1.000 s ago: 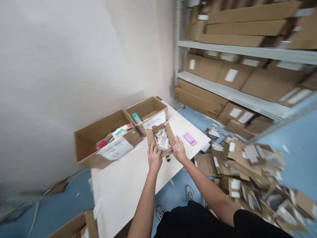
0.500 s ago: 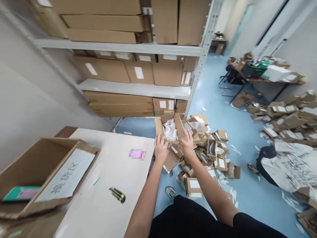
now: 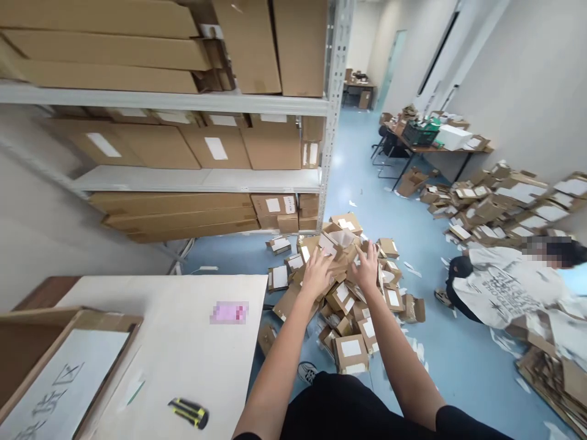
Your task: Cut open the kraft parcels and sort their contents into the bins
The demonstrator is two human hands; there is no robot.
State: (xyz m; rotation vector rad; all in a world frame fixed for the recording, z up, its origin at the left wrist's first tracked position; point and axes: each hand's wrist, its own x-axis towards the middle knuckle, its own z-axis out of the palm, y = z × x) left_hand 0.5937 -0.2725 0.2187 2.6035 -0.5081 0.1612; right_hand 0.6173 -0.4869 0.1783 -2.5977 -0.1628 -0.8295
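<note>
Over the heap of boxes (image 3: pixel 342 294), the left hand (image 3: pixel 315 273) and right hand (image 3: pixel 367 269) each have a grip spread apart.

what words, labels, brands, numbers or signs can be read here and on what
"货区": handwritten on the paper sign of the left box; the character before is cut off.
Print on the white shirt: too blurred.
Labels on shelf boxes and floor boxes: too small.

Handwritten 货区 can be read on the white sheet (image 3: pixel 87 360) on the carton (image 3: pixel 112 321); the shirt's (image 3: pixel 509 296) lettering cannot.
</note>
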